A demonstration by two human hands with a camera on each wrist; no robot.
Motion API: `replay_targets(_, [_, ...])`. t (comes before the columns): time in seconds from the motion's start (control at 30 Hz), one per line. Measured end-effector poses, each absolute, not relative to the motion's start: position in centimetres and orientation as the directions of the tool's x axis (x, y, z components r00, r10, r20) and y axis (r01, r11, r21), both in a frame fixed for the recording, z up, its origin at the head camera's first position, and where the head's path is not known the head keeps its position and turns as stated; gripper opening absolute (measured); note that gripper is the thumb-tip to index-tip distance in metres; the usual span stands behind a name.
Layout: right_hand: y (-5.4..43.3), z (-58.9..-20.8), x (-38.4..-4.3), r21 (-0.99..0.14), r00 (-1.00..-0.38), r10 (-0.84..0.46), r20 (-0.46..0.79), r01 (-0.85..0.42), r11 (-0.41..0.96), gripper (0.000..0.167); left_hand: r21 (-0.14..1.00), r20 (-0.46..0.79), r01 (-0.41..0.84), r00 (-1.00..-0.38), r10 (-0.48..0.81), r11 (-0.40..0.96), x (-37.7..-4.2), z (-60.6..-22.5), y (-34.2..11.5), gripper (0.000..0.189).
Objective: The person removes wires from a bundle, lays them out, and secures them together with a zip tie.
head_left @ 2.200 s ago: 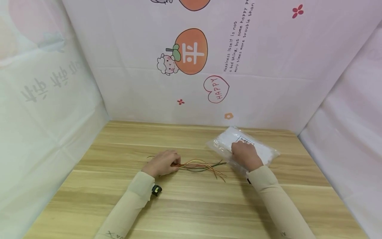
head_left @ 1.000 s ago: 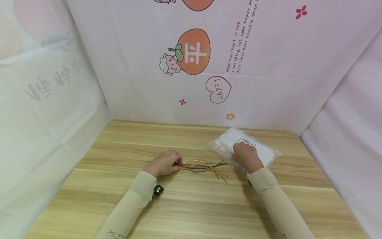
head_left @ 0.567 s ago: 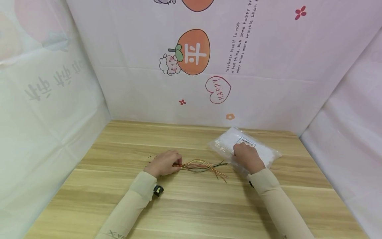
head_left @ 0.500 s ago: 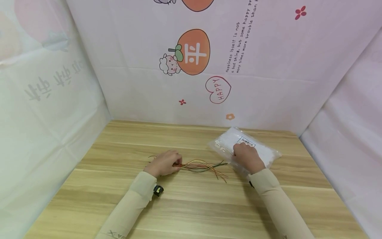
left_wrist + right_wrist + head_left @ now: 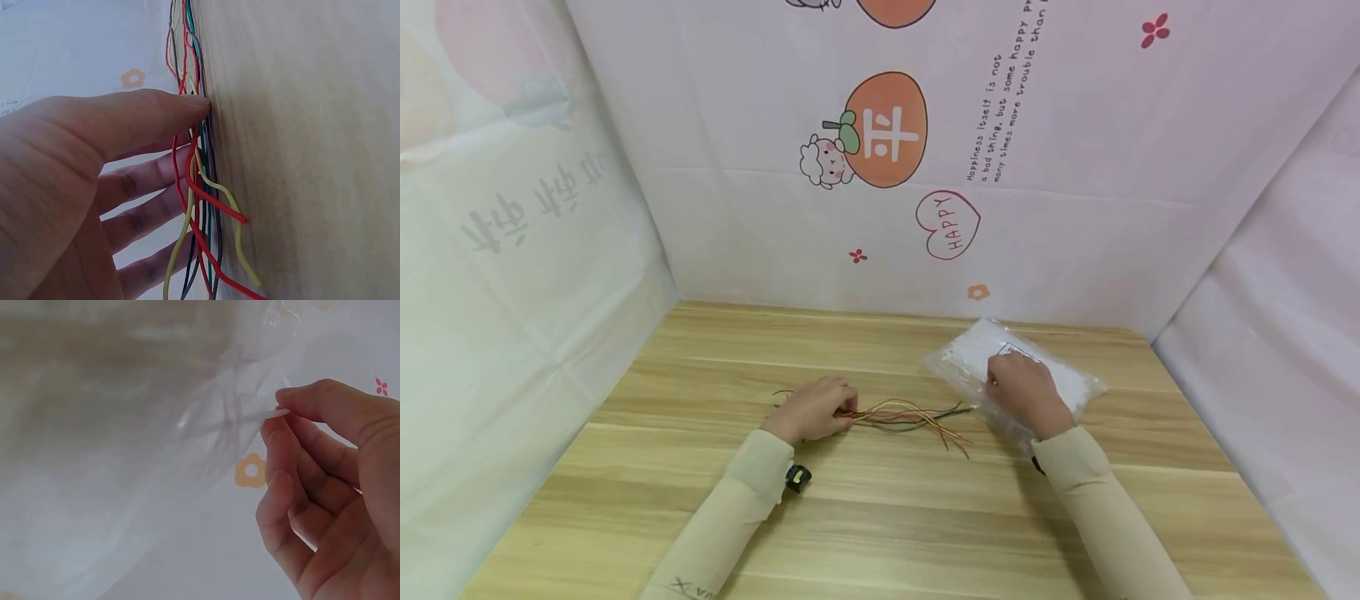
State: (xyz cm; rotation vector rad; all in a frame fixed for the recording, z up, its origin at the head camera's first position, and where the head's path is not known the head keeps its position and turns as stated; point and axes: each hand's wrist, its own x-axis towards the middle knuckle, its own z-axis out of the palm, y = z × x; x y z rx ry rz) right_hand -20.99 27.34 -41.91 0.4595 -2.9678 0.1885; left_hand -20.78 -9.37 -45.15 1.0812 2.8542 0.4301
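Note:
In the head view the left hand (image 5: 816, 408) pinches a bundle of thin wires (image 5: 898, 413) lying across the table. The left wrist view shows the thumb over red, yellow, green and dark wires (image 5: 194, 169), their loose ends hanging past the fingers. The right hand (image 5: 1024, 387) is over a clear plastic bag (image 5: 1071, 387) with white contents and a barcode label. In the right wrist view its thumb and forefinger pinch the end of a thin white cable tie (image 5: 276, 414), the rest of which runs into the bag.
The wooden table (image 5: 865, 517) is bounded by white printed cloth (image 5: 760, 233) at the back and on both sides. The bag lies near the back right edge. Both wrists wear small black devices, the left one (image 5: 798, 477) beside the sleeve cuff.
The right hand has shifted slightly to the right over the bag, and its wrist has moved a little rightward and nearer the person. The left hand and wires have stayed in place.

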Motion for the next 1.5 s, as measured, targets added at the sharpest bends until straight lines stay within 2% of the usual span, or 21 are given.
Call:
replay_targets(0.17, [27.5, -41.7, -21.0, -0.125, -0.938, -0.283, 0.201, -0.311, 0.942, 0.008, 0.277, 0.045, 0.645, -0.749, 0.661, 0.712, -20.8, -45.2, -9.3, 0.008])
replay_targets(0.97, [25.3, -40.2, -21.0, -0.252, -0.820, -0.331, 0.466, -0.482, 0.839, 0.006, 0.287, 0.032, 0.629, -0.760, 0.650, 0.722, -20.9, -45.3, -9.2, 0.009])
replay_targets(1.27, [24.3, -40.0, -20.5, -0.367, -0.826, -0.348, 0.443, -0.521, 0.770, 0.005, 0.292, 0.032, 0.626, -0.762, 0.647, 0.723, -20.9, -45.2, -9.2, 0.008])
replay_targets(1.5, [23.4, -39.8, -19.8, -0.383, -0.831, -0.375, 0.410, -0.530, 0.756, 0.007, 0.292, 0.025, 0.626, -0.761, 0.648, 0.723, -20.9, -45.3, -9.1, 0.009])
